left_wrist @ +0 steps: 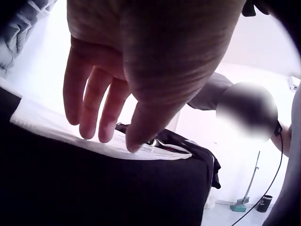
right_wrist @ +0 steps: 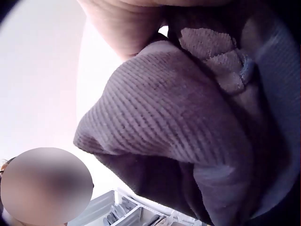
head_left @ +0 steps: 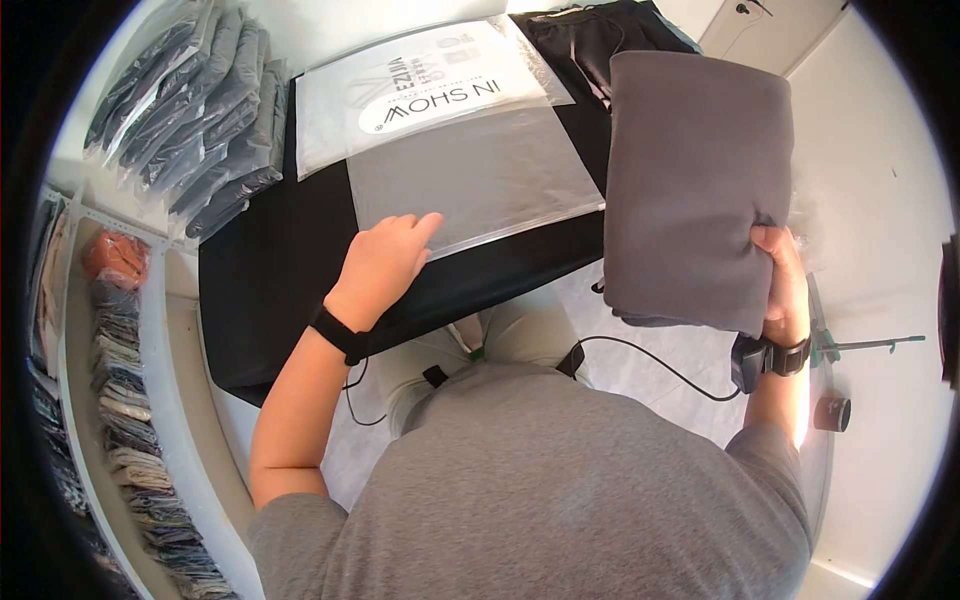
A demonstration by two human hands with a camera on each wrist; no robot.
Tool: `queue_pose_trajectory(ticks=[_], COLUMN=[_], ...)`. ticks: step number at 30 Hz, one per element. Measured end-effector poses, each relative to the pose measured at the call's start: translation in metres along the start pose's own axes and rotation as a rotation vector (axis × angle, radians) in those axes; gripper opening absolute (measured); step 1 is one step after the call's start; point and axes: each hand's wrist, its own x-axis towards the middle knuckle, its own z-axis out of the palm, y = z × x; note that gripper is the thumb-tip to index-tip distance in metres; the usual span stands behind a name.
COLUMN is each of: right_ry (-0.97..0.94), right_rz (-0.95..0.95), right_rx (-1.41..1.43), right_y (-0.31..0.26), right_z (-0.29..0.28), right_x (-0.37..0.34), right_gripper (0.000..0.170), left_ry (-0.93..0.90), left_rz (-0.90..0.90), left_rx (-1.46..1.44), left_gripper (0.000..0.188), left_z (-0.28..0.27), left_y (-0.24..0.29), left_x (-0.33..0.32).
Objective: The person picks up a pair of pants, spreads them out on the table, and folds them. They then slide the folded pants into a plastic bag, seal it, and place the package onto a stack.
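My right hand grips a folded grey garment by its right side, thumb on top, holding it up to the right of the table. Ribbed fabric on the garment shows in the right wrist view; the fingers under it are mostly hidden. Over the table's near edge is my left hand, close to a clear plastic bag. Its fingers extend loosely with nothing between them in the left wrist view. White printed bags overlap the far part of the clear bag.
A black cloth covers the table. Black clothing lies at its far right corner. Bagged garments are stacked at the back left, and a shelf of folded clothes stands left. A cable hangs by my right arm.
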Motion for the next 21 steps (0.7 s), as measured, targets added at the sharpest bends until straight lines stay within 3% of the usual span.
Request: queue_pose_trajectory(ticks=[3,6,9,11,21], right_ry=[0.029,-0.061,-0.078,-0.088,-0.129], right_rz=[-0.029,0.022,0.021,0.023,0.047], right_rx=[-0.034,-0.009,-0.012,-0.015,0.007], right_y=[0.006,0.010,0.012,0.013,0.015], right_z=[0.007,0.013,0.020,0.022,0.022], right_x=[-0.004,-0.004,-0.003,-0.001,-0.001], right_gripper=[0.051,0.050,0.049,0.050,0.058], left_ry=[-0.072,-0.062,-0.070,0.028,-0.006], left_rz=[0.045,0.064,0.083,0.158,0.143], left_rx=[-0.033,-0.071,0.061,0.134,0.339], left_gripper=[0.027,0.028,0.023,0.012,0.012], left_z=[-0.009,-0.008,0.000,0.001,0.019], left_y=[0.008,0.010,0.012,0.017,0.030], left_x=[-0.001,-0.004,-0.005,-0.006,-0.006])
